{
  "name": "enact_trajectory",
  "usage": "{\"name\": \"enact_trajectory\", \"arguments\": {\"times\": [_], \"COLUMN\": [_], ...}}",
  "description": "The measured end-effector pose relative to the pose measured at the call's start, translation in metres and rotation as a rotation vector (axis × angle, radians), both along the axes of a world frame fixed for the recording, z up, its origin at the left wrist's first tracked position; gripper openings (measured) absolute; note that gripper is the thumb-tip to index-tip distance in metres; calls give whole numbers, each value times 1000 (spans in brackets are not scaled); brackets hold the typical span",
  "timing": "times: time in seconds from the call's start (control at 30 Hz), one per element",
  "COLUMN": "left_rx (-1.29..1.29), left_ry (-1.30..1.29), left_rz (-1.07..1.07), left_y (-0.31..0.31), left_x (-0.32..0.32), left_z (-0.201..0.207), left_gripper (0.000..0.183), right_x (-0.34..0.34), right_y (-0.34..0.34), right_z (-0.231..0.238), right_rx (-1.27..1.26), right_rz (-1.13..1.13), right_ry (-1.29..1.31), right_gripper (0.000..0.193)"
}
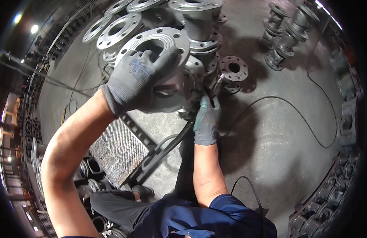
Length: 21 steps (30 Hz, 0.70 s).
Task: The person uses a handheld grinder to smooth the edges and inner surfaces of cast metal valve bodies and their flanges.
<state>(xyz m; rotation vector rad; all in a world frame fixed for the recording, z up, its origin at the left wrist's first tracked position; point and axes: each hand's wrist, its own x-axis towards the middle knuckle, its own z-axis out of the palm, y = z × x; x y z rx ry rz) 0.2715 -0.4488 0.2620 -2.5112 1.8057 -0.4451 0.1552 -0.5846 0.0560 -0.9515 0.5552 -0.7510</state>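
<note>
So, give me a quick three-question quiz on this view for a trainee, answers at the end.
1. Multiple choice: what does the left hand touch?
A) the concrete floor
B) a flanged metal casting
C) a loose cable

2. True or false: the right hand is bare.

3. Fill the blank: the slim tool with a pale tip is nearest the person's ____ hand.

Key:
1. B
2. False; it wears a grey glove.
3. right
</note>
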Motion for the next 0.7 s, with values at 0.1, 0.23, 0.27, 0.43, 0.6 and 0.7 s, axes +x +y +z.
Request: {"name": "enact_trajectory", "arguments": {"times": [0.1, 0.23, 0.27, 0.43, 0.6, 0.7], "left_rx": [63, 152, 265, 531, 843, 872], "left_ry": [106, 256, 309, 576, 757, 673], "left_rz": [-2, 65, 132, 153, 354, 278], "left_y": [55, 120, 140, 255, 322, 375], "left_x": [-24, -59, -62, -72, -70, -75], "left_z": [16, 30, 26, -36, -81, -121], "left_gripper": [96, 103, 107, 112, 109, 108], "right_x": [-10, -17, -14, -9, -15, -16], "right_y": [9, 34, 45, 118, 179, 210], "right_z": [12, 31, 31, 35, 40, 31], "right_rx": [77, -24, 17, 75, 83, 122], "right_rz": [162, 317, 378, 748, 1039, 1189], "right_ry": [-42, 89, 49, 66, 215, 231], "right_gripper": [27, 28, 28, 32, 39, 43]}}
